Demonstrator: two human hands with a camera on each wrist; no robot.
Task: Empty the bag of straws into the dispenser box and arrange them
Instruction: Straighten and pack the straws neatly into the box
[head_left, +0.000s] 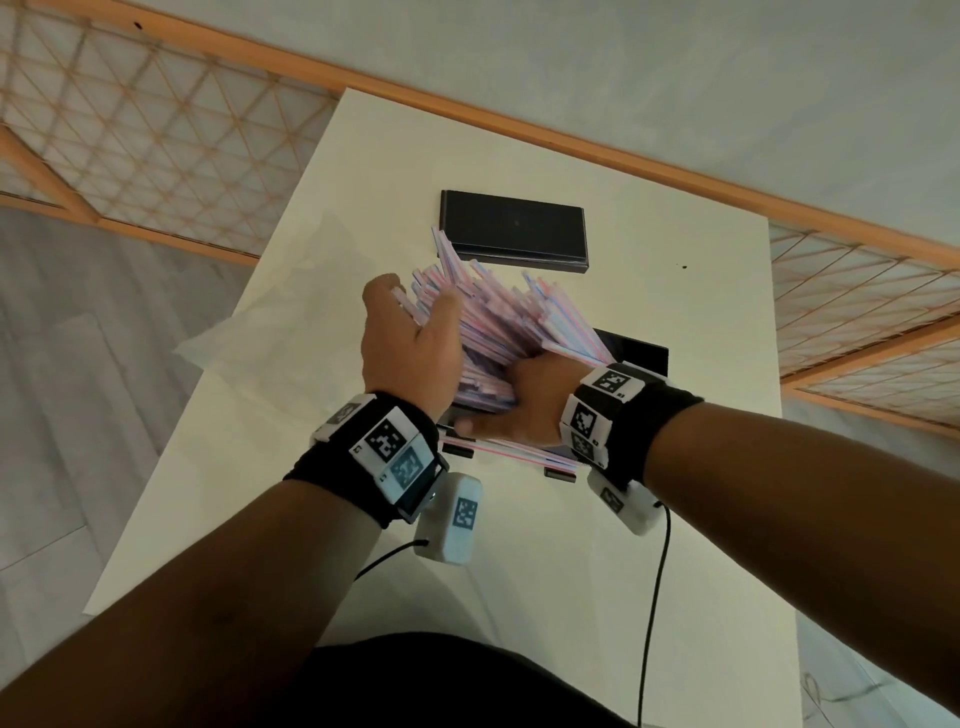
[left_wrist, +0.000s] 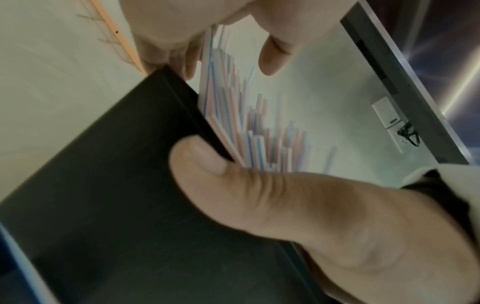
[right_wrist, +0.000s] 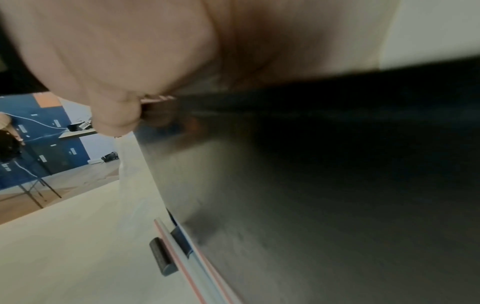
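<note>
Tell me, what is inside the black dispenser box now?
The dispenser box holds a slanted pile of striped straws, pressed by the left hand and right hand. Its bottom is covered.

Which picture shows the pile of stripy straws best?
The head view: the whole pile of pink-and-blue striped plastic straws fans above the black dispenser box between both hands. The left wrist view shows only blurred straw ends; the right wrist view only a few straws at the box's base.
</note>
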